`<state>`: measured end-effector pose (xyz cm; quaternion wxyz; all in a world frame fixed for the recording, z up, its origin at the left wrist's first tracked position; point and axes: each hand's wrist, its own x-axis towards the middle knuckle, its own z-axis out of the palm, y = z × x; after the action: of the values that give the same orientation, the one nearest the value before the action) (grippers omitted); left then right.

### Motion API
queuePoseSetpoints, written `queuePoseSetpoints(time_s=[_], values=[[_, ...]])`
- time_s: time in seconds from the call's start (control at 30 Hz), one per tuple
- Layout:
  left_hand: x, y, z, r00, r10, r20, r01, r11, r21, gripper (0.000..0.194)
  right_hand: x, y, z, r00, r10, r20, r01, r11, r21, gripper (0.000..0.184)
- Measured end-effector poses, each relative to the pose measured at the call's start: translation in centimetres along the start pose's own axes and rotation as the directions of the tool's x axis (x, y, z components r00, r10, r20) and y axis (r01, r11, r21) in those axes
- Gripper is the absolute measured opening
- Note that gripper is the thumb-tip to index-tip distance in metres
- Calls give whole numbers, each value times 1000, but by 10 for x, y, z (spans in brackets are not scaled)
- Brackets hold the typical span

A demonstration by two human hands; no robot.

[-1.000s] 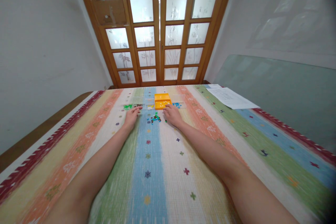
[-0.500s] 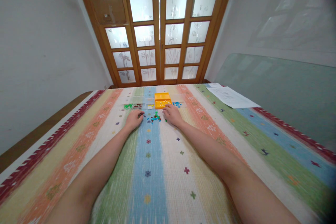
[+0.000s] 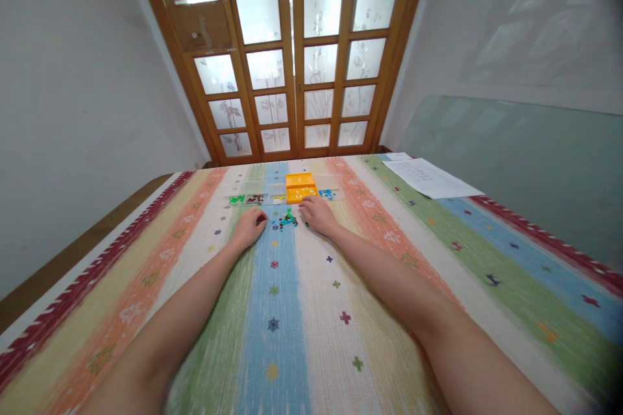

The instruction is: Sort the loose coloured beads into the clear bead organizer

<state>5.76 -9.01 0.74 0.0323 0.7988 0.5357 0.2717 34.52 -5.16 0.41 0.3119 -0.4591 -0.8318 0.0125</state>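
A small heap of mixed coloured beads [image 3: 287, 220] lies on the blue stripe of the striped cloth [image 3: 292, 311]. My left hand [image 3: 250, 227] rests just left of the heap, fingers curled in with the tips pinched; whether anything is in them is too small to see. My right hand [image 3: 316, 214] lies just right of the heap, fingers bent down onto the cloth near the beads. Behind the heap stands an orange tray [image 3: 300, 187] in a row of clear compartments [image 3: 253, 198] with green, dark, yellow and blue beads.
A white printed sheet [image 3: 428, 178] lies at the far right of the cloth. A glass pane [image 3: 511, 162] leans along the right wall. Wooden doors [image 3: 292, 58] with frosted panes stand beyond the far edge. The cloth's left edge drops to a wooden border.
My left hand has drawn back from the clear compartments toward me and curled in beside the bead heap. My right hand has barely moved.
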Motion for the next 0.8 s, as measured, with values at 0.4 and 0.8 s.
queuePoseSetpoints(time_s=[0.4,0.8], values=[[6,-9,3,999,-43,8,43,999,-4,17,1,-4,-4,997,-55,56,56,998,-15,28],[80,-33,0,913,-327,-243,275,935,-225,21,0,-2,-3,997,-48,58,49,999,-17,29]])
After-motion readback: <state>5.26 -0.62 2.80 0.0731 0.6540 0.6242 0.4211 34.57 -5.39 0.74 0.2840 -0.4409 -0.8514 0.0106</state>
